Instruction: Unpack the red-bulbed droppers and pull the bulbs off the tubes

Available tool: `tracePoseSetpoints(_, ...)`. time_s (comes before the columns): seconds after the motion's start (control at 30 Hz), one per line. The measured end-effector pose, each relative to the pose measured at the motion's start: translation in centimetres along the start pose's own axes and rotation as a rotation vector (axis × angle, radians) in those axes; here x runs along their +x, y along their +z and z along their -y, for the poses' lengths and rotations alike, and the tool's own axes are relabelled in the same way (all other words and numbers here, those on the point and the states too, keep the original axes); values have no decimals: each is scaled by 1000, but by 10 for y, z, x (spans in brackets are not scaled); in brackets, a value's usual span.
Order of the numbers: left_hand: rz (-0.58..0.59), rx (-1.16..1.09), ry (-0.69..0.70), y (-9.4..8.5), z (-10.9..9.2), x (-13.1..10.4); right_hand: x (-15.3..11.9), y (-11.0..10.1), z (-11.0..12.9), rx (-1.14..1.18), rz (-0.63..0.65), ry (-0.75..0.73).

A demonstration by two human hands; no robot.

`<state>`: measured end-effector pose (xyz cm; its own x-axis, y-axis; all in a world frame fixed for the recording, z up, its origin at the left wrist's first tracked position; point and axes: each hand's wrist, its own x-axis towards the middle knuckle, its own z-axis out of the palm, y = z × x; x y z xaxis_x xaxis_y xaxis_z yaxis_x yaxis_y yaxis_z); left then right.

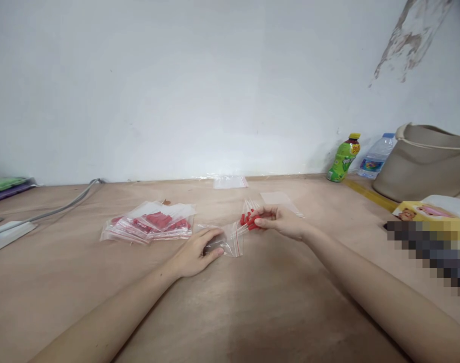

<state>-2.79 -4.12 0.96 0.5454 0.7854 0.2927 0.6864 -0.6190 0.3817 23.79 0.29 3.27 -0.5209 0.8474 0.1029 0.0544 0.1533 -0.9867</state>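
On the wooden table, a clear zip-lock bag lies with its red-striped mouth facing right. My left hand is curled around the closed end of this bag, fingers over it and thumb at its near side. My right hand pinches a small bunch of red-ended thin clear sticks; their thin ends point left, at the bag's mouth. I cannot tell whether the tips are inside it. More red pieces with pale thin stems lie just behind my right fingers. Left of my left hand is a pile of filled clear bags with red pieces inside.
Flat clear bags lie by the wall, with another flat sheet nearer. At right stand a green bottle, a water bottle and a beige bin. A grey cable runs to a white power strip at left.
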Motion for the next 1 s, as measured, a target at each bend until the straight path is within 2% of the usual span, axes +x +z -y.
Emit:
tracePoseSetpoints(0.03,-3,8,-4,0,0,0,0,-8,2,-14,-27,1)
tracePoseSetpoints(0.13,-14,37,-28,2,2,0,1,-31,8,-34,-231,-47)
tracePoseSetpoints(0.23,-23,58,-46,3,3,1,2,-46,4,-136,-509,-256)
tracePoseSetpoints(0.3,-25,64,-47,4,3,1,3,-48,-5,-342,-671,-413)
tracePoseSetpoints(0.33,-26,67,-47,4,3,1,3,-48,-11,-479,-713,-478)
tracePoseSetpoints(0.37,-27,69,-48,4,3,1,3,-46,-18,-626,-718,-534)
tracePoseSetpoints(0.43,-29,72,-48,4,2,1,4,-41,-31,-877,-642,-625)
tracePoseSetpoints(0.57,-41,71,-50,3,2,1,6,-32,-50,-1130,-467,-697)
tracePoseSetpoints(0.67,-39,70,-59,4,2,1,7,-28,-55,-1202,-401,-672)
tracePoseSetpoints(1.0,-34,66,-57,4,3,1,5,-20,-51,-1187,-367,-500)
